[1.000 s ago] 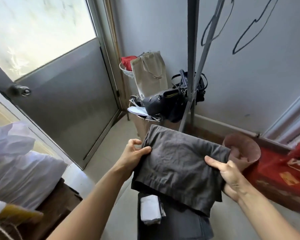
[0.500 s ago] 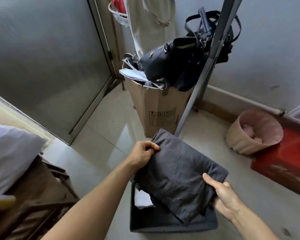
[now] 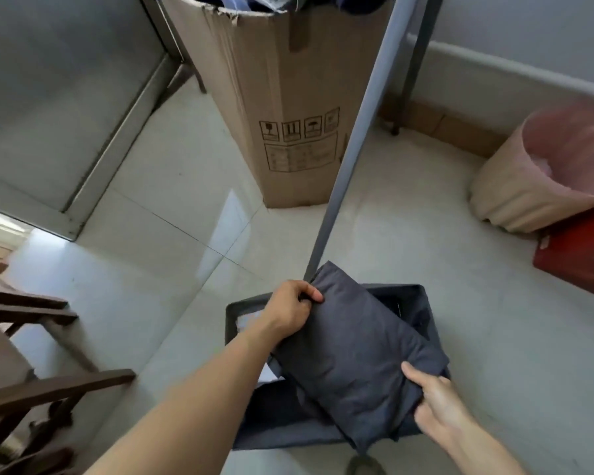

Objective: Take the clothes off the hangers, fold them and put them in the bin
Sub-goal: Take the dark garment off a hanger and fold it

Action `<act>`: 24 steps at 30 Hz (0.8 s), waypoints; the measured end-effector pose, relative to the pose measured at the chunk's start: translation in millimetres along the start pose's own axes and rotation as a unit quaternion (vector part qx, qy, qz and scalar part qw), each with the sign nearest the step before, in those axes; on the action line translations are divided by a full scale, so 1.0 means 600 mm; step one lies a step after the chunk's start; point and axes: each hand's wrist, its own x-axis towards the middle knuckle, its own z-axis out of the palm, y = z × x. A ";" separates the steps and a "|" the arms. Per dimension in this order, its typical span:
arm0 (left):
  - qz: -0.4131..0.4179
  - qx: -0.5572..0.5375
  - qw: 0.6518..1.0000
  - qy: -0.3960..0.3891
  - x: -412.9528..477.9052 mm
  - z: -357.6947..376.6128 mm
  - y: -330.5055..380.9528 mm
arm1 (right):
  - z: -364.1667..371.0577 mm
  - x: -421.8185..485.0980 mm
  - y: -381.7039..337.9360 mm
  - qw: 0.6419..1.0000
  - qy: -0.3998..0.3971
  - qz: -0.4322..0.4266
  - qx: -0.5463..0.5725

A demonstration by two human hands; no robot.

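dark grey cloth, folded into a thick pad, fills the lower middle of the frame. this folded garment (image 3: 354,358) is held tilted over the open mouth of the dark fabric bin (image 3: 422,296). its upper corner pokes past the far rim and its lower end seems to dip inside. the left hand (image 3: 288,313) grasps that upper corner with fingers curled round the edge. the right hand (image 3: 439,406) grips the lower right edge, thumb on top and fingers tucked beneath. neither hand has let go.

by my reading this piece is off its hanger and folded, with only the lowering and release left. something white (image 3: 251,320) shows in the bin under the left wrist, so other items are probably already in. only the grey rack pole (image 3: 354,149) is in view, with no hangers, so i cannot tell whether more clothes remain.

against the picture from half a second ago, the view has tipped further down. the bags on the cardboard box (image 3: 282,114) have mostly slipped off the top edge, and the pink basket (image 3: 528,180) has slid to the right edge. the garment has come lower over the bin, and both hands keep the same grips.
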 end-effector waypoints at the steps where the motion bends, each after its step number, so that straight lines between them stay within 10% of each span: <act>1: -0.005 0.012 1.000 -0.010 0.015 0.021 -0.018 | -0.011 0.023 0.015 1.000 0.011 0.012 -0.003; 11: -0.015 0.124 0.990 -0.061 0.144 0.190 -0.105 | -0.091 0.180 0.101 0.989 0.084 0.096 0.079; 18: 0.091 0.467 0.873 -0.108 0.207 0.273 -0.104 | -0.076 0.250 0.140 0.981 0.117 0.137 0.067; 24: 0.010 0.426 0.895 -0.134 0.233 0.309 -0.103 | -0.048 0.298 0.193 0.977 0.136 0.161 0.024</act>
